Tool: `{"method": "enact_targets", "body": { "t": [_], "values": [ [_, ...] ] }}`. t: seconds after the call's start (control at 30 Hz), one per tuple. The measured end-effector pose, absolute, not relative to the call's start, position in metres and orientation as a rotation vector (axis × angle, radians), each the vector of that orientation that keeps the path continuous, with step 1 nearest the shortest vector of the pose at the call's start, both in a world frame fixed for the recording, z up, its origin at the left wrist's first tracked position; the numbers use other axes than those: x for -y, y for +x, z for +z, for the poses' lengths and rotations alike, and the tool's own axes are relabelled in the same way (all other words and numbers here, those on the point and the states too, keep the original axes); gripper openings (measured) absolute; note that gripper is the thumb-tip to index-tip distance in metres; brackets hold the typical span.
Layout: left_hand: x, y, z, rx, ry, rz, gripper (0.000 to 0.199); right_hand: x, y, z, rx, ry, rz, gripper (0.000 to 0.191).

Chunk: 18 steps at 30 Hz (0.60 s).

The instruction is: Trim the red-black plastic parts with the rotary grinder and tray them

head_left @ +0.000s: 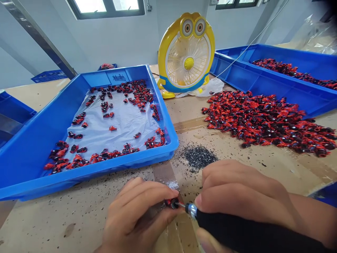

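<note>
Between the fingertips and thumb of my left hand (pixel 142 211) is a small red and black plastic part (pixel 173 203), its round dark end facing right. My right hand (pixel 242 193) grips a black-handled rotary tool (pixel 226 225) with a silver collar. The tool's thin metal tip meets the round end of the part; how deep it goes in, I cannot tell. Just beyond my hands lies a small heap of black and white shavings (pixel 200 157) on the brown tabletop (pixel 86 211).
At the left, a blue tray (pixel 168 151) lined with white sheet holds scattered red and black parts. A large pile of such parts (pixel 263 119) lies at the right, before another blue tray (pixel 263 80). A yellow cartoon-faced fan (pixel 189 63) stands at the back.
</note>
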<state>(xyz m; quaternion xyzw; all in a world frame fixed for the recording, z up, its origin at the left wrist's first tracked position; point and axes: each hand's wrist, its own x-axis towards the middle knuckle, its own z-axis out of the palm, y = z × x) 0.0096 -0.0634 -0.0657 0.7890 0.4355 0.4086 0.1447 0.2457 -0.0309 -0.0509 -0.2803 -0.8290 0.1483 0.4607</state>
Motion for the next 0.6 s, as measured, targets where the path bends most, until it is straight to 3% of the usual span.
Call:
{"method": "enact_targets", "body": {
  "t": [0.27, 0.6],
  "values": [
    [0.060, 0.014, -0.064, -1.238, 2.286, 1.230, 0.013, 0.016, 0.242, -0.033, 2.270, -0.613, 0.290, 0.033],
    [0.059, 0.018, -0.058, -1.285, 2.250, 1.298, 0.006, 0.038, 0.248, -0.053, 2.016, -0.694, 0.389, 0.016]
  ]
}}
